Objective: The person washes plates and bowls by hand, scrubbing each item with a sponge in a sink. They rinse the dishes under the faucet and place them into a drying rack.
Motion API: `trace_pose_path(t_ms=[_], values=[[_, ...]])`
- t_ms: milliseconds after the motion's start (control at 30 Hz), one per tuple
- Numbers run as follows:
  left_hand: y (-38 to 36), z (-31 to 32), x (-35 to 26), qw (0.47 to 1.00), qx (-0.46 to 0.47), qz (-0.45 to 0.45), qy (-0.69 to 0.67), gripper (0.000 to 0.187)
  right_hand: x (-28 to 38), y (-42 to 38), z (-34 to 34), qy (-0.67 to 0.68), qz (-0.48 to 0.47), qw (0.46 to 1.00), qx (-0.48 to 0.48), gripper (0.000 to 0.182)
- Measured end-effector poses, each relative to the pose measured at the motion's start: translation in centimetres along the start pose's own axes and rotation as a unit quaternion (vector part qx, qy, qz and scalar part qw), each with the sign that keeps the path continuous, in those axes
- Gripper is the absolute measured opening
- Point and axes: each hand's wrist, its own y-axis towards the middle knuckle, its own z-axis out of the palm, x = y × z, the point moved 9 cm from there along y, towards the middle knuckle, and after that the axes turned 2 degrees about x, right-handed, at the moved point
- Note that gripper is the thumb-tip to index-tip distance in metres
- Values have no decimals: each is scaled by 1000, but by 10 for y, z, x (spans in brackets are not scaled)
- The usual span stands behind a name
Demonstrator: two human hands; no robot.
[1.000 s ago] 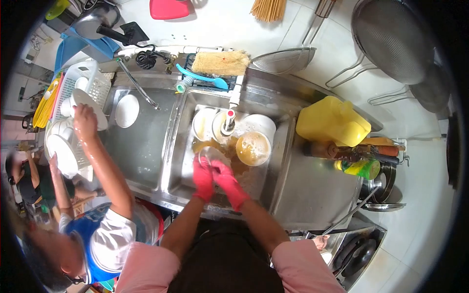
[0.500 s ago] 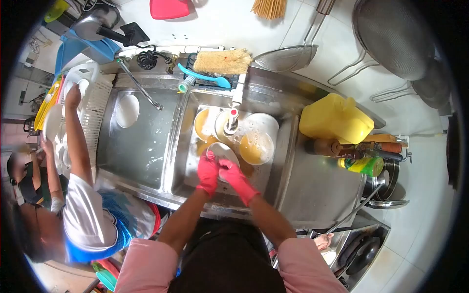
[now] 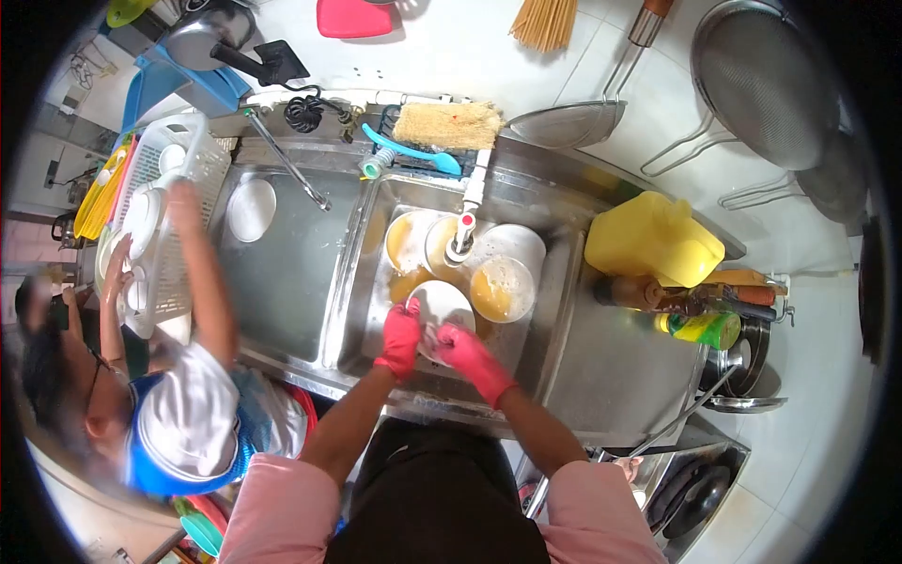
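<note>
The left hand [image 3: 401, 340] grips the white bowl [image 3: 442, 303] by its rim, toward the front edge of the sink basin [image 3: 340, 299], and the right hand [image 3: 468, 353] curls against it, its hold unclear!

Smooth, glossy plate [image 3: 443, 303] — shiny metal sink [image 3: 611, 376] — matt, rough fibre pad [image 3: 446, 126]

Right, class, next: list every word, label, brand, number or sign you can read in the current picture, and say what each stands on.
No text can be read.
Green-and-yellow bottle: label too small and blurred to read.
Yellow jug: no lettering I can make out.
White dish and pink gloves: no lettering I can make out.
</note>
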Motion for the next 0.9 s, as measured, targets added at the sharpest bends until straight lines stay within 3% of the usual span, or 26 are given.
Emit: trace_pose_path(t_ms=[33, 100, 167, 267, 300, 400, 433, 467, 500, 533, 567, 600, 633, 667, 767, 900], values=[[3, -3, 3, 999, 0, 16, 50, 36, -47, 0, -1, 21, -37, 995, -88, 24], [13, -5, 28, 987, 2, 23, 157, 36, -45, -6, -31, -72, -46, 979, -184, 26], [16, 12, 35, 987, 73, 16, 139, 35, 31, 1, -81, -300, 11, 936, -185, 25], [-22, 21, -12, 984, 138, 1, 114, 33, 24, 37, -74, -173, -77, 967, -169, 28], [-25, 23, -20, 978, 157, -1, 138, 33, 35, 39, -68, -108, -7, 985, -134, 29], [-19, 31, -38, 939, 179, 71, 284, 31, 77, 47, -31, -146, 97, 969, 172, 21], [-14, 36, -37, 930, 185, 93, 304, 30, 62, 55, -26, -135, 77, 975, 158, 15], [-10, 40, -31, 919, 190, 116, 325, 30, 65, 50, -23, -13, 126, 970, 208, 15], [-8, 40, -38, 919, 161, 198, 301, 25, 73, 47, -27, 108, 169, 947, 252, 15], [-5, 39, -41, 929, 164, 197, 267, 24, 81, 44, -28, 226, 209, 905, 293, 15], [-7, 37, -40, 938, 168, 192, 233, 23, 57, 46, -27, 211, 225, 903, 299, 19], [-9, 37, -39, 947, 171, 188, 196, 22, 33, 47, -34, 174, 225, 916, 282, 22], [1, 43, -16, 962, 182, 195, 56, 21, 7, 46, -42, 136, 225, 928, 266, 24], [5, 34, -7, 976, 146, 155, 37, 21, -1, 43, -48, 98, 222, 938, 248, 27], [16, 14, 15, 996, 29, 56, -59, 25, -4, 12, -72, 330, 193, 924, -5, 36], [-30, 15, 47, 941, -186, -17, -282, 36, -33, -35, -56, 374, 177, 842, -346, 33]])
